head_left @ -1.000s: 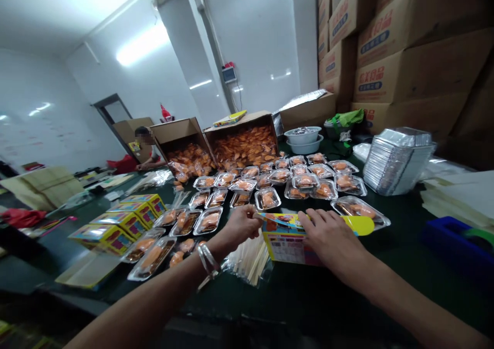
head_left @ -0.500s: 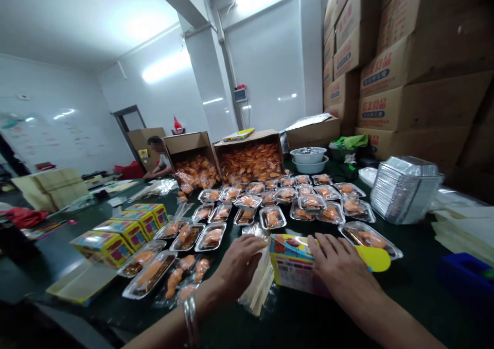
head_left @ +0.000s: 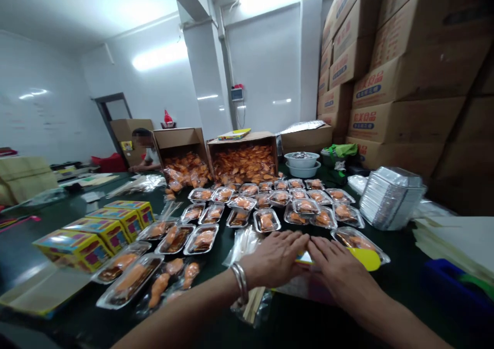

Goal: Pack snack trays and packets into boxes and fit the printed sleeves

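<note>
Both hands lie palm down with the fingers stretched out and loosely together, not clenched, and the fingertips of the left hand point(head_left: 274, 260) and the right hand point(head_left: 339, 272) almost meet. Directly beneath those fingers is a printed card box point(head_left: 304, 258), nearly hidden, with a yellow rounded tab point(head_left: 362, 259) sticking out past the right fingertips. The flat, spread posture suggests the palms are bearing down on the card rather than gripping it, though no finger visibly curls around an edge, and how firmly they press cannot be told. Just behind the left fingers, a clear plastic bag point(head_left: 243, 247) holds thin wooden sticks point(head_left: 251, 306) that run down under the left wrist, which wears a metal bangle point(head_left: 240, 283). Beyond the fingertips, clear-lidded trays of orange food point(head_left: 266, 220) stand in close rows, apparently laid out for easy reach, and a similar tray point(head_left: 358, 240) lies just past the right fingers, with finished-looking printed boxes point(head_left: 73, 250) well to the left
</note>
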### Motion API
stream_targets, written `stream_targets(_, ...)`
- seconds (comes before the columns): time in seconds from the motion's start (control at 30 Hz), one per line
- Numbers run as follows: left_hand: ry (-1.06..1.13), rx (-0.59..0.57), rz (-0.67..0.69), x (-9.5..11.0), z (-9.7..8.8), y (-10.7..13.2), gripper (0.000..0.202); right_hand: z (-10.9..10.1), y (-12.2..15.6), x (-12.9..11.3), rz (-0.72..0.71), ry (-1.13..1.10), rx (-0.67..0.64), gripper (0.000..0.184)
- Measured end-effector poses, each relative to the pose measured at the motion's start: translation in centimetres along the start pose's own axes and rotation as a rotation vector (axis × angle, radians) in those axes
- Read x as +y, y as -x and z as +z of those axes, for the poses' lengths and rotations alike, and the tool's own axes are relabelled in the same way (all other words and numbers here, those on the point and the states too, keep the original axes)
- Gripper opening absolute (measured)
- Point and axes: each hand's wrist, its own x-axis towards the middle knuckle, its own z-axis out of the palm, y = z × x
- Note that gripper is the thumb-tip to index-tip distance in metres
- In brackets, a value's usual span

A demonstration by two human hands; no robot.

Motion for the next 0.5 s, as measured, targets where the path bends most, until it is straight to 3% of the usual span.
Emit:
stream_targets(0.1, -0.044, -0.009, -0.021, 0.4, 1.6, -1.3, 0.055, -3.4, 0.7, 3.6, -0.073, -0.158, -0.212, 0.063)
stream_targets(0.2, -0.070, -0.014, -0.036, 0.0, 2.4, -1.3, 0.052, -6.4, 0.7, 5.8, -0.002, -0.142, -0.339, 0.048)
stream_targets(0.3, -0.101, -0.016, -0.050, -0.5, 2.7, -1.0, 0.051, -8.2, -0.9, 5.7, 0.157, -0.093, -0.461, 0.026)
stream_targets(0.5, -0.163, 0.002, -0.063, -0.4, 3.5, -0.8, 0.054, -9.9, -4.6, 5.4, 0.376, -0.256, -0.653, 0.021)
